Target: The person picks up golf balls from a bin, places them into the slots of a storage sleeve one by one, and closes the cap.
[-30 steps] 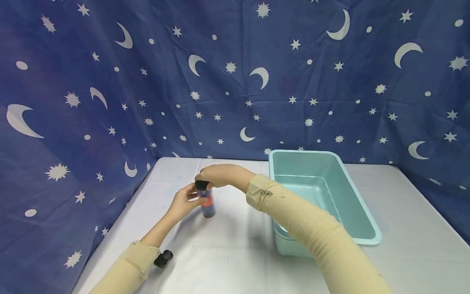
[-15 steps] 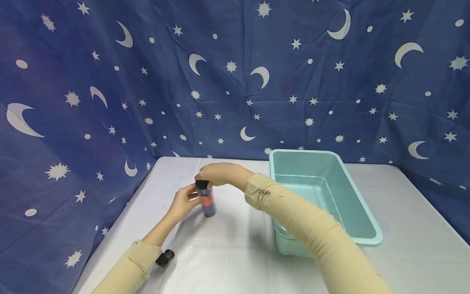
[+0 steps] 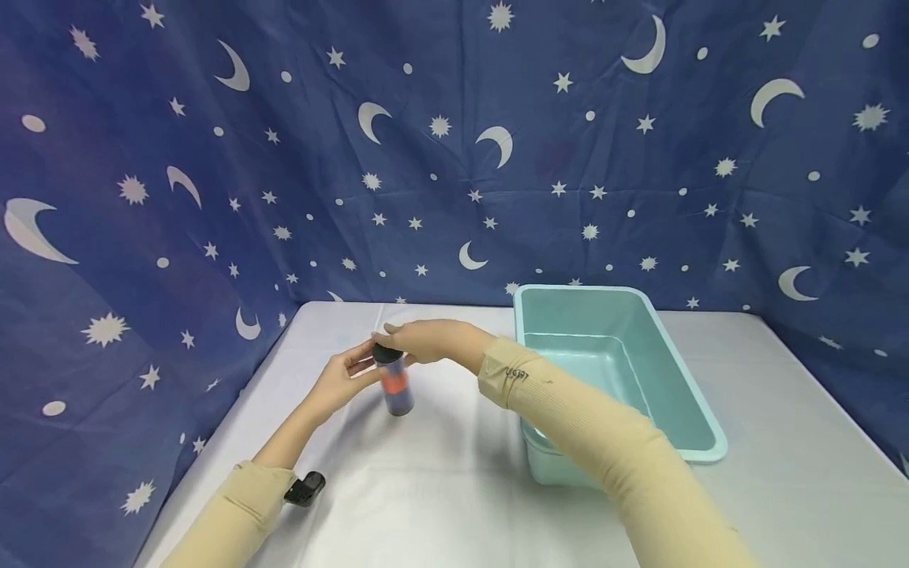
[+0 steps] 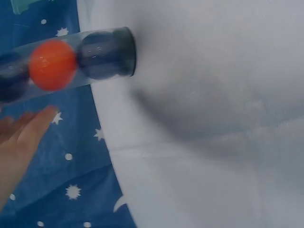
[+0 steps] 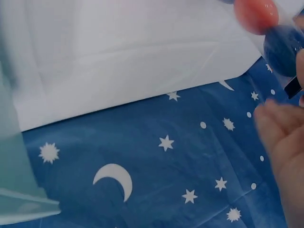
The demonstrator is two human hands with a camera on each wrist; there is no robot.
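A clear tube of balls (image 3: 394, 382) with a black cap (image 3: 387, 353) stands nearly upright over the table's left half. An orange ball (image 4: 53, 65) sits between two dark blue balls inside it. My right hand (image 3: 426, 340) reaches across from the right and grips the cap at the top, one finger lifted. Close to the tube's upper left side is my left hand (image 3: 337, 384), its fingers stretched out. In the left wrist view, those fingers (image 4: 35, 126) are straight, with a gap to the tube wall. Whether the tube's bottom touches the table cannot be told.
To the right stands a pale green plastic tub (image 3: 699, 410), partly behind my right forearm. A small black object (image 3: 305, 488) lies beside the left sleeve. White cloth covers the table (image 3: 440, 505). A blue star-and-moon curtain (image 3: 426, 158) hangs behind and at the left.
My left hand has loosened from the tube's middle and shifted left and up. A finger of my right hand has lifted off the cap. The head view has shifted slightly.
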